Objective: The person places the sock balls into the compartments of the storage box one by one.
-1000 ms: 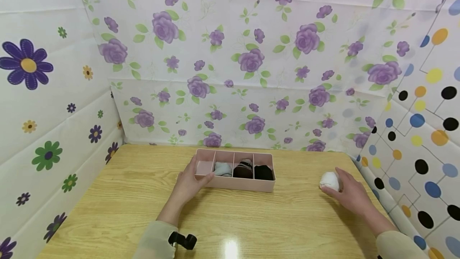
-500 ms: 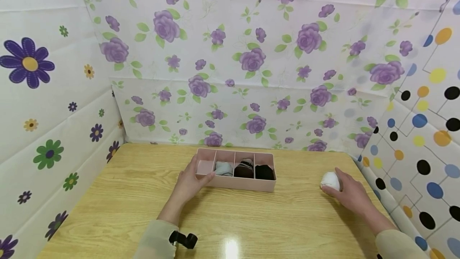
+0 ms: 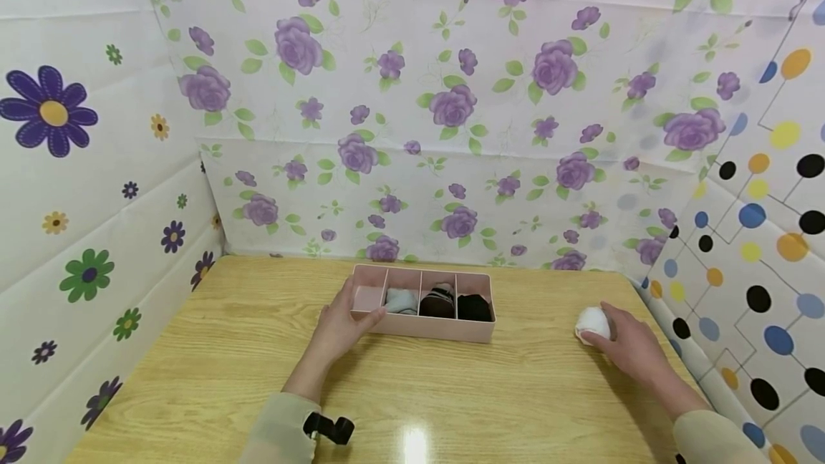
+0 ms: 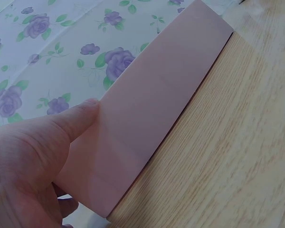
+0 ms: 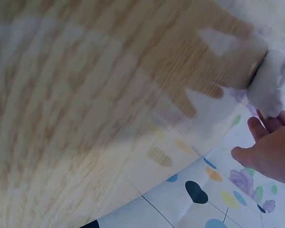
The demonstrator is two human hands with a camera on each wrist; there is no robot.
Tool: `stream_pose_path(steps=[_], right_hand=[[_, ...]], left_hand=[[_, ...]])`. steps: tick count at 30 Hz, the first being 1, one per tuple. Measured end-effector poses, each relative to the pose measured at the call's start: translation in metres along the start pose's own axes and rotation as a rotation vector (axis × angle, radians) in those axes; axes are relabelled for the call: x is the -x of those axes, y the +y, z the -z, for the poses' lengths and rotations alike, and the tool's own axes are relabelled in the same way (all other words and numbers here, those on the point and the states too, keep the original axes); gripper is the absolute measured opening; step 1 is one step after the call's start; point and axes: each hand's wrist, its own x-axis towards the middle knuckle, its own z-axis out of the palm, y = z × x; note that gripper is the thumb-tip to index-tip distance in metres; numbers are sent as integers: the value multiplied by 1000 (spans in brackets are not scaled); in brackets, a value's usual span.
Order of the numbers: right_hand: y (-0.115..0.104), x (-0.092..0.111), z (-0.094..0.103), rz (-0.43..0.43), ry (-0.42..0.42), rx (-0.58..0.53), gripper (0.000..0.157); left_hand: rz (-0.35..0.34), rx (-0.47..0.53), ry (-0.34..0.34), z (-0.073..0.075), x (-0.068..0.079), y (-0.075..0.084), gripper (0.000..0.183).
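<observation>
My left hand [image 3: 338, 328] grips the left end of a pink divided box [image 3: 428, 328] in the head view. Its thumb lies on the front wall's upper edge, while the other fingers reach around the end. Three compartments hold a light grey-blue rolled sock [image 3: 401, 300], a dark brown striped one [image 3: 438, 301] and a black one [image 3: 473, 308]; the leftmost shows only its pink floor. Far to the right, my right hand [image 3: 634, 346] holds a white rolled sock [image 3: 591, 324] between thumb and fingers. In the right wrist view, this white sock [image 5: 270, 88] appears low against the tabletop.
The wood-grain table [image 3: 451, 399] runs back to a purple-flowered cloth wall [image 3: 412, 113]. A daisy-print sheet [image 3: 116, 235] borders the left side, and a dotted sheet [image 3: 760, 249] stands close by the right hand. A black strap piece [image 3: 329, 428] sits on the left wrist.
The right thumb has shifted slightly onto the white rolled sock's front. My left hand and the pink box stay in place; the head view has drifted a little.
</observation>
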Motion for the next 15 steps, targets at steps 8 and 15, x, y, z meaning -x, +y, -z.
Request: stream_pose_path(steps=[8,15], right_hand=[[0,1,0,-6,-10,-13,92],[2,-1,-2,-9,-3,-13,85]], left_hand=[[4,3,1,0,0,0,112],[0,-1,3,0,-1,1,111]])
